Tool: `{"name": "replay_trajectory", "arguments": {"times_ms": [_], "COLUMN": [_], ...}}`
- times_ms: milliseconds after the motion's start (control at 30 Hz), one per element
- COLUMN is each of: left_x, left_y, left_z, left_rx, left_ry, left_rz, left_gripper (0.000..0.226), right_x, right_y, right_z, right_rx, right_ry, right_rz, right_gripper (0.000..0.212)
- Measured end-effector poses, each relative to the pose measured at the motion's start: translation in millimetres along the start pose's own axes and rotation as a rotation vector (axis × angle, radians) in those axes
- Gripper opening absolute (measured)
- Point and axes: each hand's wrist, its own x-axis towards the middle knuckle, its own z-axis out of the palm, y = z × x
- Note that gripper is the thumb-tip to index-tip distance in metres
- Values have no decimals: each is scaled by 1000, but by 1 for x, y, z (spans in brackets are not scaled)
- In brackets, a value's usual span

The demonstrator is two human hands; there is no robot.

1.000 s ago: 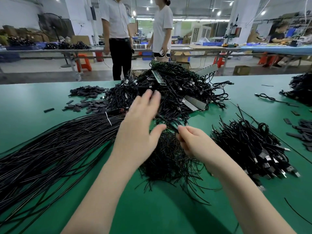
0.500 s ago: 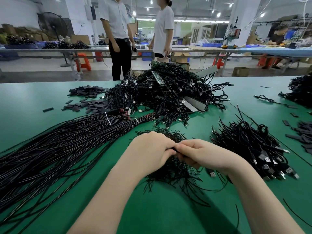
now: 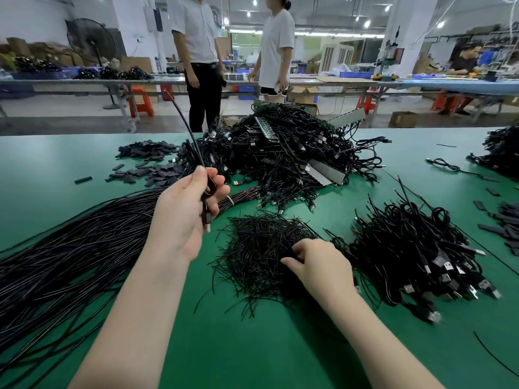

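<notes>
An open cardboard box (image 3: 302,94) stands behind the table at upper centre, and a smaller cardboard box (image 3: 403,119) sits on the floor at upper right. What either holds cannot be made out.

On the green table (image 3: 252,346), the left hand (image 3: 185,217) is raised at centre left with its palm toward the camera. Its fingers are curled round a black cable (image 3: 190,133), whose plug end hangs below the fingers while the free end rises toward the upper left.

The right hand (image 3: 320,265), lower and right of centre, lies back-up on a heap of short wire pieces (image 3: 258,242). Its curled fingers seem to pinch a few strands, though the tips are buried among them.
</notes>
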Motion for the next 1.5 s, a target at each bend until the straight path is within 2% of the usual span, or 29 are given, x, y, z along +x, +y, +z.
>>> {"name": "replay_trajectory", "arguments": {"times_ms": [100, 433, 567, 633, 800, 933, 1033, 1267, 1400, 1500], "left_x": [-1, -7, -8, -10, -20, -27, -30, -39, -41, -41], "left_y": [3, 0, -2, -4, -10, -15, -16, -18, -20, -24], "left_z": [0, 4, 5, 7, 17, 25, 29, 32, 34, 36], "left_rx": [-28, 111, 206, 298, 543, 692, 789, 1122, 1188, 1230], "left_ry": [-19, -18, -50, -101, -299, -376, -380, -322, -303, -273], "left_rz": [1, 31, 51, 80, 78, 93, 152, 383, 375, 292], "left_gripper": [24, 25, 27, 27, 24, 27, 27, 37, 37, 35], "right_x": [0, 6, 9, 8, -3, -16, -20, -19, -19, -21], "right_y": [1, 12, 10, 9, -4, -23, -30, -34, -35, -38], "right_z": [-2, -5, -20, -37, -81, -92, -90, -78, -74, -70], "right_rx": [42, 208, 560, 724, 966, 803, 615, 558, 554, 553], "right_ry": [46, 62, 181, 189, 285, 452, 558, 593, 594, 579], "right_rz": [35, 96, 95, 78, -147, -381, -486, -511, -489, -490], "right_gripper": [23, 16, 13, 23, 13, 16, 13, 9, 9, 8]}}
